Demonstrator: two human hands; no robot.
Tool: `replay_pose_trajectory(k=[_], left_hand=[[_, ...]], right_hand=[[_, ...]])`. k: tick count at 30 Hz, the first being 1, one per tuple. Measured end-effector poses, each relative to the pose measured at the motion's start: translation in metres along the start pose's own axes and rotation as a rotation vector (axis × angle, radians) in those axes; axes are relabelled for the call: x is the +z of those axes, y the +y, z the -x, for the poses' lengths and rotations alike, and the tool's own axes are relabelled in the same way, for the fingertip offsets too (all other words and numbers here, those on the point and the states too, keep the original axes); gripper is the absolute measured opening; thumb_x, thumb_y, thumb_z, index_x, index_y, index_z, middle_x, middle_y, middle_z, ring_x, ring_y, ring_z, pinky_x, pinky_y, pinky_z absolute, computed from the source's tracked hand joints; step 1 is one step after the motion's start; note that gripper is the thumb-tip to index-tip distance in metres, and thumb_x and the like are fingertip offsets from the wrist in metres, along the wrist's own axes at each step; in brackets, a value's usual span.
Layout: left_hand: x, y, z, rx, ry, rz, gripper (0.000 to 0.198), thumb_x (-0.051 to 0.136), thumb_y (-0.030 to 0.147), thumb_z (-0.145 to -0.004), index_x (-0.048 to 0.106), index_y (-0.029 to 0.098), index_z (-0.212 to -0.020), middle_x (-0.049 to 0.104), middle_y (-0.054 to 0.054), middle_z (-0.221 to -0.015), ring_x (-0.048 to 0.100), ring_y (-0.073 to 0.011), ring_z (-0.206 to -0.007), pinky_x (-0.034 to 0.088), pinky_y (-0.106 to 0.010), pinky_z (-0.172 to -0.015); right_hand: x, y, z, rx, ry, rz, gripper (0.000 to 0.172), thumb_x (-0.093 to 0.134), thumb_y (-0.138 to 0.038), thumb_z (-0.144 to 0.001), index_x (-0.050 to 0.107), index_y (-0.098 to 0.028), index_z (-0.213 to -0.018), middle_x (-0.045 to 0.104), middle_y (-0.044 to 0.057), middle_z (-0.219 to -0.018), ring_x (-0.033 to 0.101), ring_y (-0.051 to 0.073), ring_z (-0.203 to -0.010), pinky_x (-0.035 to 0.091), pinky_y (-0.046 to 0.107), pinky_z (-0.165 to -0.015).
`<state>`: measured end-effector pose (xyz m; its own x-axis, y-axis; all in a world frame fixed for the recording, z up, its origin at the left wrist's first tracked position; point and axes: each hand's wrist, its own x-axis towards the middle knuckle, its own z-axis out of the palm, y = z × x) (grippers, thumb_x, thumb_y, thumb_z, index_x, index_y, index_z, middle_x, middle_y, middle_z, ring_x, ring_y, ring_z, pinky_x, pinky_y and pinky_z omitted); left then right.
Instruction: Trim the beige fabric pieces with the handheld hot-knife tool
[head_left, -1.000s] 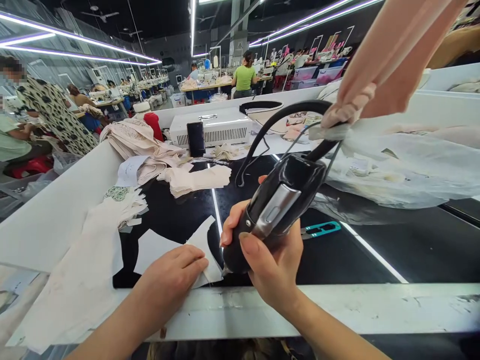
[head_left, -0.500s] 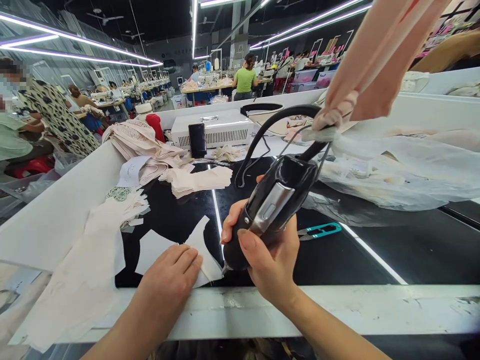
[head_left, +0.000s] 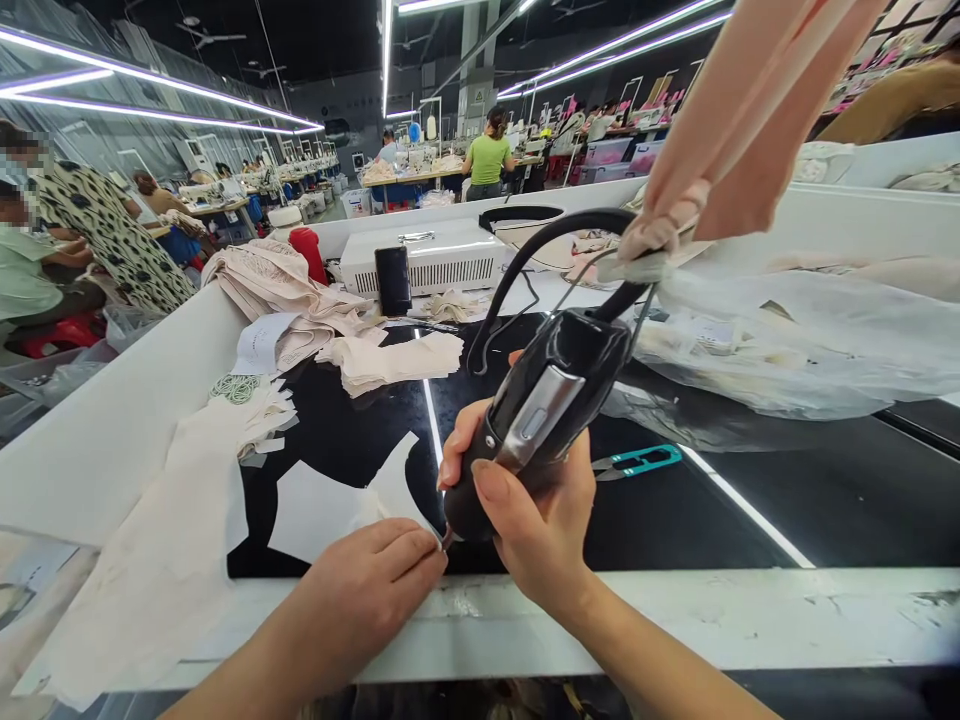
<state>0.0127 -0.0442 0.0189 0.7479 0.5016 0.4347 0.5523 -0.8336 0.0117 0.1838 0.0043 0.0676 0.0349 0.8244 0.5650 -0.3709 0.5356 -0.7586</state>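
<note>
My right hand (head_left: 536,500) is wrapped round a black corded hand tool (head_left: 551,400) with a silver switch plate, its narrow tip pointing down and left. A twisted pink cloth strip (head_left: 735,130) is tied at the tool's cord end and runs up out of view. On the black tabletop lies a pale cut fabric piece (head_left: 322,505) with curved edges. My left hand (head_left: 375,580) rests over its near right part, fingers together and closed on the corner beside the tool tip. The fingertips partly hide that corner.
Teal thread snips (head_left: 641,460) lie right of the tool. Stacked cut pieces (head_left: 397,360), a phone (head_left: 393,280) and a vented white box (head_left: 427,255) stand farther back. Pale fabric (head_left: 172,520) drapes over the left edge; a clear plastic bag (head_left: 787,340) lies right. People work beyond.
My left hand has slid right and toward me, its fingertips now at the fabric corner by the tool tip. The right hand and tool are almost unmoved.
</note>
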Motion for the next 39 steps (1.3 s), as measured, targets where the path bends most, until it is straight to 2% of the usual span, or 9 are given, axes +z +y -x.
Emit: replay_pose_trajectory(k=[5,10,14,18,27,33,39], left_hand=[[-0.001,-0.008,0.007,-0.024,-0.013,0.049,0.025,0.045,0.008,-0.108,0.066,0.006,-0.122,0.074,-0.013,-0.114,0.072,-0.0216,-0.107,0.062,-0.034,-0.100],[0.000,-0.012,0.014,-0.085,-0.034,0.042,0.024,0.053,0.007,-0.104,0.066,0.012,-0.123,0.073,-0.012,-0.116,0.071,-0.0248,-0.111,0.062,-0.042,-0.101],[-0.002,-0.013,0.015,-0.142,-0.015,0.039,0.025,0.052,0.012,-0.106,0.067,0.019,-0.124,0.071,-0.012,-0.120,0.071,-0.0268,-0.111,0.063,-0.046,-0.097],[-0.002,-0.012,0.014,-0.159,-0.007,0.052,0.028,0.050,0.009,-0.104,0.068,0.020,-0.123,0.070,-0.012,-0.120,0.071,-0.0264,-0.109,0.063,-0.046,-0.096],[0.003,-0.008,0.011,-0.186,0.035,0.068,0.024,0.050,0.012,-0.106,0.068,0.019,-0.120,0.069,-0.012,-0.116,0.069,-0.0244,-0.106,0.062,-0.041,-0.093],[0.006,-0.006,0.010,-0.213,0.068,0.080,0.023,0.051,0.012,-0.106,0.068,0.020,-0.118,0.068,-0.011,-0.116,0.068,-0.0226,-0.102,0.062,-0.037,-0.092],[0.009,-0.006,0.012,-0.234,0.059,0.098,0.025,0.056,0.009,-0.102,0.068,0.021,-0.120,0.065,-0.012,-0.121,0.067,-0.0249,-0.110,0.062,-0.038,-0.094]], right_hand=[[0.001,0.000,0.000,-0.012,-0.006,-0.053,0.032,0.075,-0.030,-0.091,0.053,-0.029,-0.114,0.065,-0.003,-0.084,0.061,0.013,-0.059,0.055,0.029,-0.051],[0.000,0.000,0.000,-0.010,0.002,-0.049,0.031,0.075,-0.030,-0.090,0.053,-0.029,-0.112,0.066,-0.003,-0.082,0.061,0.014,-0.057,0.055,0.029,-0.050],[-0.001,0.001,0.001,-0.003,0.016,-0.030,0.031,0.076,-0.031,-0.089,0.052,-0.029,-0.109,0.067,-0.004,-0.083,0.062,0.013,-0.057,0.056,0.028,-0.050],[-0.001,0.002,0.002,-0.024,0.026,-0.062,0.035,0.079,-0.034,-0.090,0.052,-0.029,-0.111,0.068,-0.005,-0.084,0.064,0.012,-0.058,0.058,0.026,-0.052],[0.001,0.005,-0.014,-0.052,0.059,-0.043,0.027,0.077,-0.035,-0.091,0.056,-0.029,-0.107,0.065,-0.005,-0.082,0.064,0.013,-0.058,0.057,0.029,-0.053],[0.002,0.011,-0.015,-0.048,0.054,-0.045,0.028,0.079,-0.036,-0.090,0.056,-0.028,-0.105,0.066,-0.004,-0.083,0.064,0.013,-0.058,0.058,0.029,-0.053],[0.001,0.012,-0.013,-0.049,0.055,-0.010,0.027,0.078,-0.034,-0.090,0.057,-0.028,-0.106,0.066,-0.004,-0.083,0.064,0.014,-0.058,0.057,0.030,-0.053]])
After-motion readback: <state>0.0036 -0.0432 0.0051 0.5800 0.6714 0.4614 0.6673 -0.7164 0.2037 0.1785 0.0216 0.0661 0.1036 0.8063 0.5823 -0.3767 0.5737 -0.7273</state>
